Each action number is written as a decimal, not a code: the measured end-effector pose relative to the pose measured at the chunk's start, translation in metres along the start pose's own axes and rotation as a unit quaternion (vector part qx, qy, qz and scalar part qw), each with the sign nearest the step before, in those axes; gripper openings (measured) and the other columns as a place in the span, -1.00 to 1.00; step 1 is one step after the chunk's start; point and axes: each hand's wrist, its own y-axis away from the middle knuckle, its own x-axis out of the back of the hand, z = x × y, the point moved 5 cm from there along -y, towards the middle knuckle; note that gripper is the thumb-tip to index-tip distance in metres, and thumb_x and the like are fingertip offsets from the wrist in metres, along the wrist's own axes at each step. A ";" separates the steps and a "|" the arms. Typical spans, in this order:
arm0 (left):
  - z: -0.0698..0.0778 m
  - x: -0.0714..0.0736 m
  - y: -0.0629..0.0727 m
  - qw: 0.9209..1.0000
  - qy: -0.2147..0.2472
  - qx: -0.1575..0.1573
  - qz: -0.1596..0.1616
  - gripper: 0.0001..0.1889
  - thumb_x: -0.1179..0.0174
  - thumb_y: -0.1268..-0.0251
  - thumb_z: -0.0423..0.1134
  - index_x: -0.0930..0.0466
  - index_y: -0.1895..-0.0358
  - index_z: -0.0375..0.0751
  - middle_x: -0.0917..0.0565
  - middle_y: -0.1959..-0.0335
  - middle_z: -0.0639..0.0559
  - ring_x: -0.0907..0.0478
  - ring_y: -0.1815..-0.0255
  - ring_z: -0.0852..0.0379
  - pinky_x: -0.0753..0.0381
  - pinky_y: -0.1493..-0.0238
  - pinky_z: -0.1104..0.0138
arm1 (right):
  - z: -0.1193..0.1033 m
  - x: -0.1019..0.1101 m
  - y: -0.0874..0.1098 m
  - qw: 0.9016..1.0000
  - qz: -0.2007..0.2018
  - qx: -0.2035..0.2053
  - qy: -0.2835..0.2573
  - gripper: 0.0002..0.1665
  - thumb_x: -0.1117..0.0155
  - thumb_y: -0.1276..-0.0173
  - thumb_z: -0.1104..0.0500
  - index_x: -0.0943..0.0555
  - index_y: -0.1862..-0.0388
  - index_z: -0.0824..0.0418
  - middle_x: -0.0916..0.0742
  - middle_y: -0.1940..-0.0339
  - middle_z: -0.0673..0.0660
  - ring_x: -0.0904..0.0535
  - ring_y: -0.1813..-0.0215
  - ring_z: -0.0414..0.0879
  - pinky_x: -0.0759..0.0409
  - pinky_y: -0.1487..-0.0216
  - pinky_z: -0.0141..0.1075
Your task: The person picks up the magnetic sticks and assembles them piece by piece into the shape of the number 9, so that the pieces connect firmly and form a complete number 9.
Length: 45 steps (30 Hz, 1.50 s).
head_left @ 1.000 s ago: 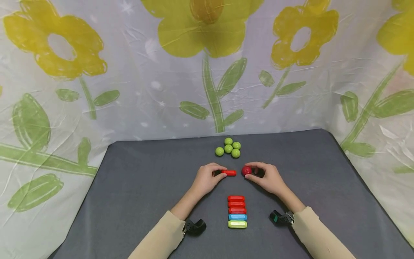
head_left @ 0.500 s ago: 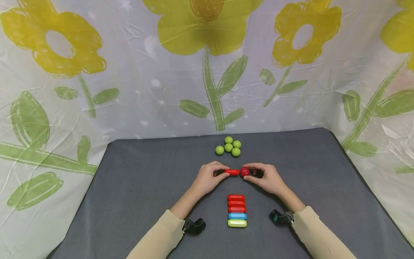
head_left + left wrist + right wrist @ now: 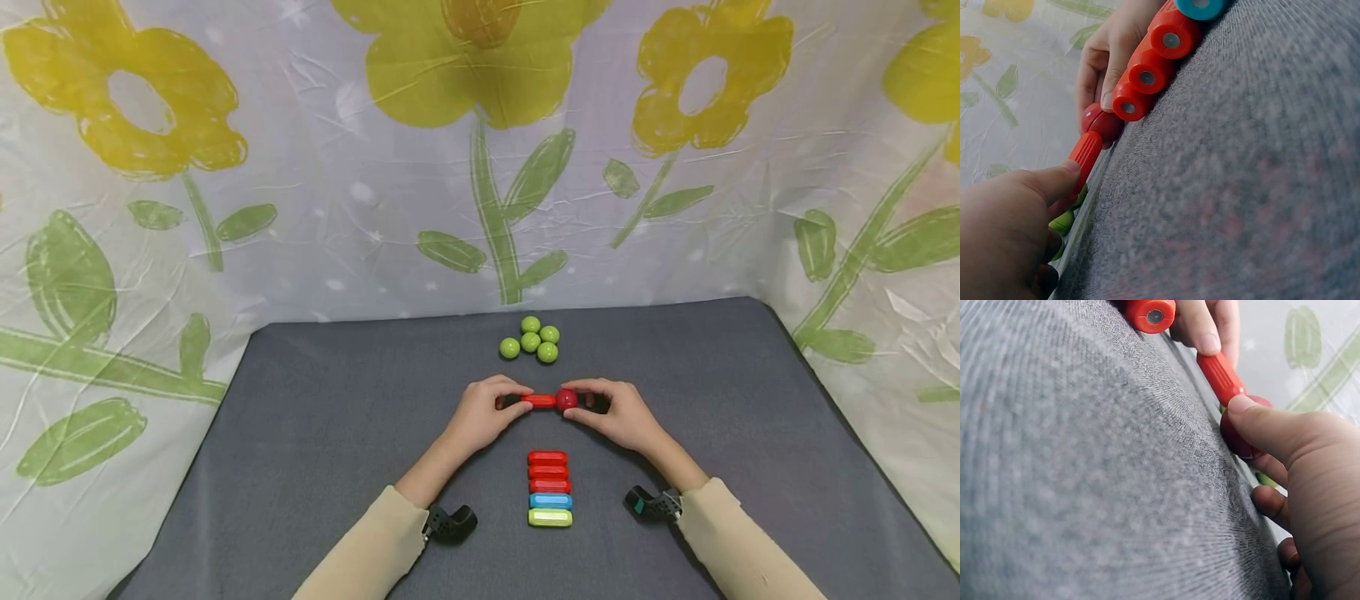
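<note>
My left hand (image 3: 483, 414) pinches a short red magnetic rod (image 3: 542, 401) by its left end, between thumb and fingers. The right hand (image 3: 617, 411) pinches a dark red ball (image 3: 566, 400) between thumb and fingertips. The rod's free end touches the ball, as the left wrist view also shows with the rod (image 3: 1087, 153) against the ball (image 3: 1105, 124). In the right wrist view the thumb covers part of the ball (image 3: 1238, 436).
Nearer the person lies a row of rods: several red rods (image 3: 548, 472), a blue rod (image 3: 551, 501) and a yellow-green rod (image 3: 550, 517), with metal discs in their ends. Several green balls (image 3: 530, 342) sit farther back on the grey table (image 3: 337, 433).
The rod in the left hand has moved right and the ball in the right hand slightly left. The gap between them has closed and they now touch.
</note>
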 end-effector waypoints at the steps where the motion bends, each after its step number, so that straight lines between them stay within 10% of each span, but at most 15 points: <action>1: 0.000 0.001 0.000 1.000 0.003 0.000 0.004 -0.77 -0.49 -0.36 -0.18 -0.87 -0.03 -0.09 -0.80 0.11 0.08 -0.38 0.48 0.30 -0.39 0.39 0.42 | 0.000 0.000 0.000 1.000 0.000 0.000 0.000 -0.57 -0.66 -0.27 0.14 -0.81 -0.13 0.08 -0.74 0.30 -0.10 -0.54 0.28 -0.20 -0.43 0.28 -0.35; 15: -0.027 0.025 -0.024 0.985 -0.005 0.108 0.132 -0.29 -0.54 -0.29 -0.02 -0.57 -0.43 -0.28 -0.69 -0.15 -0.18 -0.52 0.31 0.08 -0.52 0.16 0.17 | 0.000 0.000 -0.002 1.000 -0.004 -0.010 -0.006 -0.58 -0.65 -0.29 0.13 -0.81 -0.13 0.05 -0.69 0.37 -0.13 -0.53 0.31 -0.20 -0.43 0.31 -0.35; 30: -0.045 0.019 -0.060 0.990 -0.004 0.117 0.083 -0.51 -0.53 -0.32 -0.06 -0.75 -0.28 -0.09 -0.78 -0.17 -0.07 -0.71 -0.01 -0.07 -0.67 -0.07 0.05 | 0.001 0.001 -0.001 1.000 -0.004 -0.006 -0.005 -0.57 -0.65 -0.28 0.14 -0.81 -0.14 0.05 -0.71 0.34 -0.12 -0.55 0.29 -0.19 -0.45 0.29 -0.34; 45: -0.046 0.025 -0.047 0.989 0.027 0.120 0.085 -0.55 -0.53 -0.31 -0.06 -0.79 -0.22 -0.10 -0.81 -0.11 -0.05 -0.57 0.31 0.09 -0.53 0.22 0.25 | 0.001 0.001 -0.001 1.000 -0.008 -0.010 -0.004 -0.56 -0.65 -0.29 0.13 -0.81 -0.15 0.06 -0.69 0.35 -0.11 -0.53 0.29 -0.18 -0.41 0.31 -0.35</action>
